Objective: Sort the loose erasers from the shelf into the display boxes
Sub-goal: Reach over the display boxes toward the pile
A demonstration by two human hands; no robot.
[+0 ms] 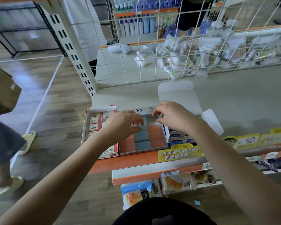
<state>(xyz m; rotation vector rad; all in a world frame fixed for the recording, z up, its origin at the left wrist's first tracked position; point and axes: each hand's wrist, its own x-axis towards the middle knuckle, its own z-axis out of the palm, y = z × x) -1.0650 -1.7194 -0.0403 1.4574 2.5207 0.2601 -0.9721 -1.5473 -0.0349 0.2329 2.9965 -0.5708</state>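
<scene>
- Open white cardboard display box (165,140) holds pink and blue erasers (142,137).
- Left hand (122,125), fingers curled, touches a blue eraser inside.
- Right hand (173,117) pinches something at the box's far end; blurred.

red-trimmed eraser box (94,127): "2B" | yellow shelf tag (179,153): "白象老母鸡汤面 全球销量第一" | price card (248,140): "5.0" | middle box flap (140,110): "우개", "36"

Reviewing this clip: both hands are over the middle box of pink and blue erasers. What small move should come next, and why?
Probably seat the eraser under the right hand into the back row of the middle box. The front rows look filled with pink and blue erasers, and the left hand rests on the blue column beside it.
</scene>
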